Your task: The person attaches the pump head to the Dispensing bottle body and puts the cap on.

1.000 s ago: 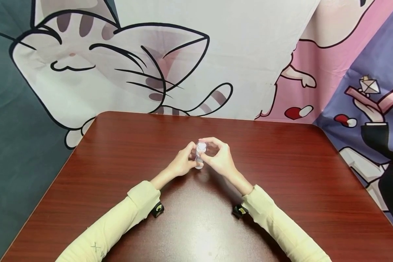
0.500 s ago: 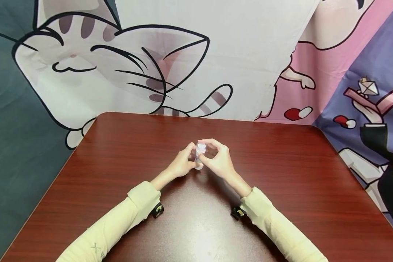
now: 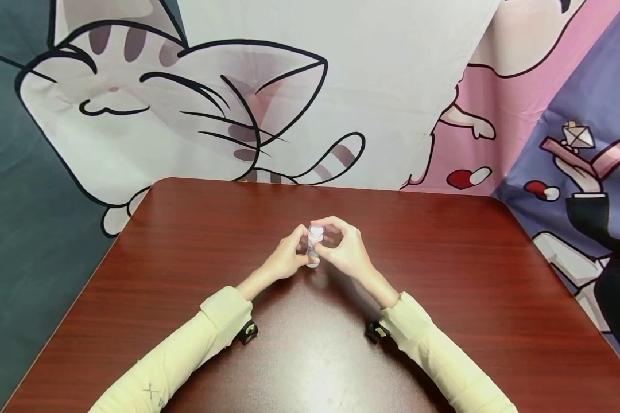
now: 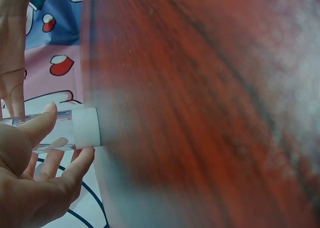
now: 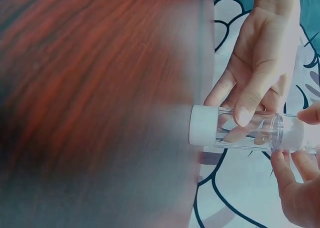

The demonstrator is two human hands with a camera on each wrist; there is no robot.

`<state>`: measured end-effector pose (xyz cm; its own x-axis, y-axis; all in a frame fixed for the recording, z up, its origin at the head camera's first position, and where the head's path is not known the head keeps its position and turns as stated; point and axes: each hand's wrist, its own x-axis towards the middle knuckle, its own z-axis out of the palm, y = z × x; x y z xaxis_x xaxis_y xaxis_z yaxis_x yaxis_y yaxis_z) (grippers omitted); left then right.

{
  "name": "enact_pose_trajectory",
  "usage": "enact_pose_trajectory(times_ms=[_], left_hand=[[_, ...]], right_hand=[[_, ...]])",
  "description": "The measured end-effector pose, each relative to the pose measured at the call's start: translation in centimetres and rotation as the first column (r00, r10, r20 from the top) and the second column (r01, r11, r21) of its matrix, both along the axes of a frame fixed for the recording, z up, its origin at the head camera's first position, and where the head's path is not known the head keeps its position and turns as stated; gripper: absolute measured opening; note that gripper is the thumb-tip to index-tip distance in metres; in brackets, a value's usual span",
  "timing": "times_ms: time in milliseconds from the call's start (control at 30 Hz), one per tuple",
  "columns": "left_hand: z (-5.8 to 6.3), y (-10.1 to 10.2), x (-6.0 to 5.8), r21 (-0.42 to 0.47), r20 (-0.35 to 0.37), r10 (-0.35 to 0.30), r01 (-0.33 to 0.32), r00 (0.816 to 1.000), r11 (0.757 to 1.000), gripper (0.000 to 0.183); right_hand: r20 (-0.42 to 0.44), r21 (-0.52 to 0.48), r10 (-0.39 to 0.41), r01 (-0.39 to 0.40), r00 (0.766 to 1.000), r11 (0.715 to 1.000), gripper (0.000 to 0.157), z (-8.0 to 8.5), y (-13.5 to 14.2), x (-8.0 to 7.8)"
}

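A small clear cylindrical bottle [image 3: 316, 236] with a white base [image 5: 204, 126] and a white upper part [image 5: 292, 133] stands upright near the middle of the table. My left hand [image 3: 284, 256] grips its clear body low down, thumb on one side and fingers on the other. Higher up, my right hand [image 3: 347, 250] pinches the white top between thumb and fingers. In the right wrist view, the left thumb [image 5: 245, 114] lies across the transparent wall. From the left wrist, the white base [image 4: 87, 128] shows right at the tabletop, while the upper end is cut off by the frame.
The dark red wooden table [image 3: 212, 223] has rounded far corners. Behind it hangs a cloth printed with a cartoon cat [image 3: 113, 143] and other figures. Small black devices [image 3: 248, 331] sit under both wrists, and a bright reflection lies on the near tabletop.
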<state>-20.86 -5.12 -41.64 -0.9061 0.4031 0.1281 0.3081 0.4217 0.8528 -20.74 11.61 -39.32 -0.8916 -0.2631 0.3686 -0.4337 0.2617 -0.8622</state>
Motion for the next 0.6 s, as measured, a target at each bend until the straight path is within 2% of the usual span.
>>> enact_pose_trajectory(times_ms=[600], left_hand=[[0.03, 0.0, 0.11, -0.012, 0.0, 0.016, -0.016, 1.0, 1.0, 0.038]], right_hand=[[0.022, -0.021, 0.031, -0.03, 0.999, 0.999, 0.038, -0.14, 0.26, -0.19]])
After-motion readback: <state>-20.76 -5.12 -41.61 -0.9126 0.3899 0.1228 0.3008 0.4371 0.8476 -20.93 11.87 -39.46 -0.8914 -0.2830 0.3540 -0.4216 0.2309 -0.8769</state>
